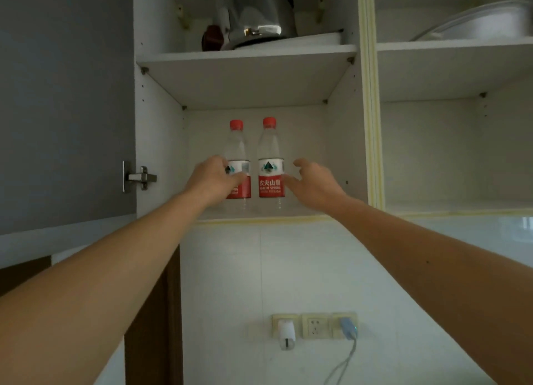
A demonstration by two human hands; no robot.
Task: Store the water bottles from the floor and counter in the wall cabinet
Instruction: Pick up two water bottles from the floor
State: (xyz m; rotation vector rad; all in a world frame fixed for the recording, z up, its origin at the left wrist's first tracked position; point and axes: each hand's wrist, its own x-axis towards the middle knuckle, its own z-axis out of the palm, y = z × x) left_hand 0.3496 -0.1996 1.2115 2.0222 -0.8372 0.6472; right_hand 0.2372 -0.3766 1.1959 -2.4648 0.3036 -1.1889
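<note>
Above me a steel pot (258,15) sits on the upper shelf (245,56), a dark red thing (212,38) just beside it on its left. Over to my right, a pale bowl (484,21) rests tilted on its own shelf. Down on the tiled wall, three sockets (314,325): white plug (287,334) left, blue plug (347,327) right, its cable (341,364) hanging down.

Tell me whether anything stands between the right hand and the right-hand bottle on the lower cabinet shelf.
Nothing visible does. The right hand is open beside the right bottle, fingertips at its label. The left bottle stands on its far side, held by the left hand.
</note>
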